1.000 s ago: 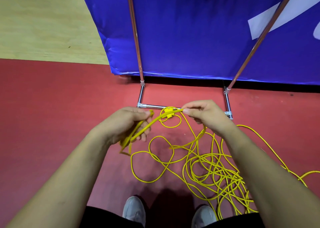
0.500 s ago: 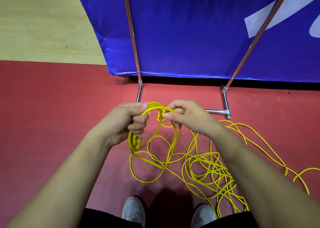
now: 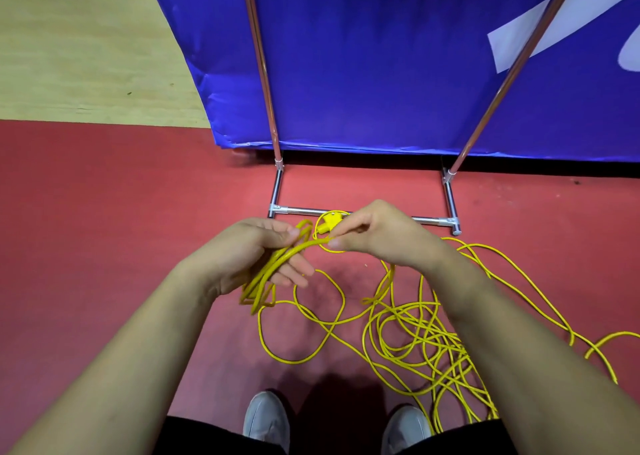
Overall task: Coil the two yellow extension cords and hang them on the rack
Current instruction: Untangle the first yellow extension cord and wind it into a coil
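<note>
My left hand (image 3: pixel 252 257) holds a small coil of several loops of yellow extension cord (image 3: pixel 266 281), thumb on top and fingers underneath. My right hand (image 3: pixel 377 233) pinches the same cord a little to the right, between thumb and fingertips. From there the cord drops into a loose yellow tangle (image 3: pixel 415 337) on the red floor, in front of my feet and to the right. A yellow plug (image 3: pixel 329 224) lies by the rack's base bar. The metal rack (image 3: pixel 429 219) stands just beyond my hands, its two poles rising in front of the blue banner.
A blue banner (image 3: pixel 381 56) stands behind the rack's poles. The floor is red mat (image 3: pixel 104 229), with pale wood (image 3: pixel 86 46) at the far left. My two grey shoes (image 3: pixel 266 420) are at the bottom, with cord strands trailing off to the right edge.
My right hand laid a loop into my left hand, then slid back right along the cord. The coil in my left hand has grown.
</note>
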